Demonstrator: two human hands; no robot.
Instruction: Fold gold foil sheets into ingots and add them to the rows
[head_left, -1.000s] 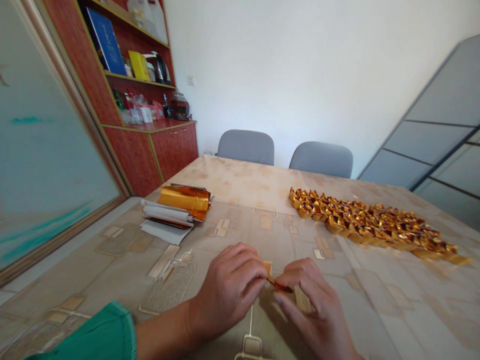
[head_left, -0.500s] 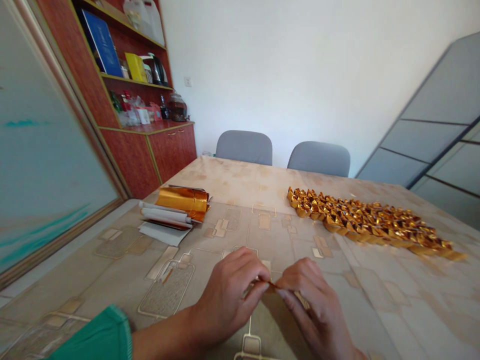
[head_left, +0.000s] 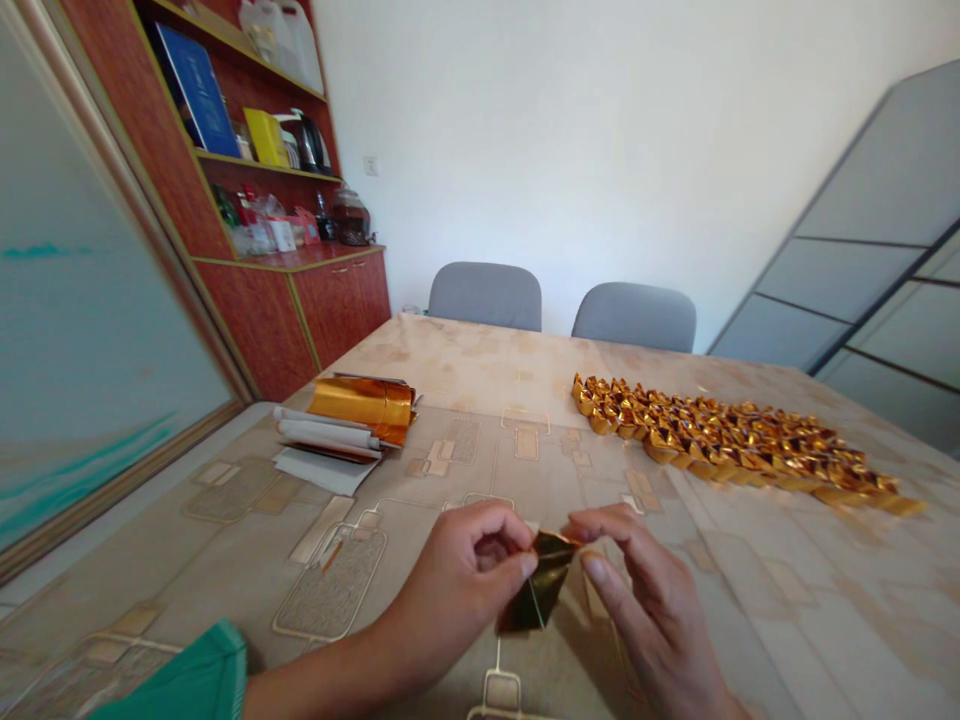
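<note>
Two bare hands, left hand and right hand, pinch a folded gold foil piece between their fingertips above the near side of a patterned table, with a foil roll to the left and rows of gold foil ingots to the far right.

No lettering can be read, even on the blue book.

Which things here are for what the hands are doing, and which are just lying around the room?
For the hands' work: gold foil piece pinched by left hand and right hand; curled foil sheets; rows of folded gold foil shapes.
Just lying about: electric kettle; blue book.
</note>
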